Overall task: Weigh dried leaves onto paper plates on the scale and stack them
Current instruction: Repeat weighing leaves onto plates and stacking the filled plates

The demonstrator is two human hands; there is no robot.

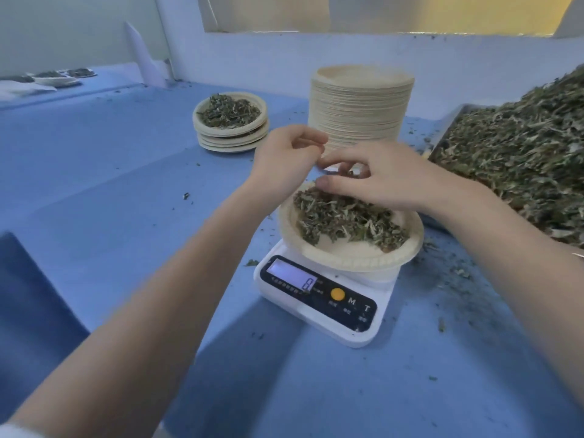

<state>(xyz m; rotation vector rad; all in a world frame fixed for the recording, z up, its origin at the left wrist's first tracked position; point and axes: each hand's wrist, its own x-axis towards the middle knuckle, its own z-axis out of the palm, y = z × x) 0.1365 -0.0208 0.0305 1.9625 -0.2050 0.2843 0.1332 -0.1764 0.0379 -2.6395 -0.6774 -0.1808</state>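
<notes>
Blue desk (110,172) carries your scale (328,298), where a plate (350,257) of dried leaves (344,222) sits mid-weighing. Your left hand (284,156) pinches at something unclear; your right hand (376,175), fingers curled, picks at the leaves. Judge the blurred readout, then move the plate onto the filled stack (230,128).
</notes>
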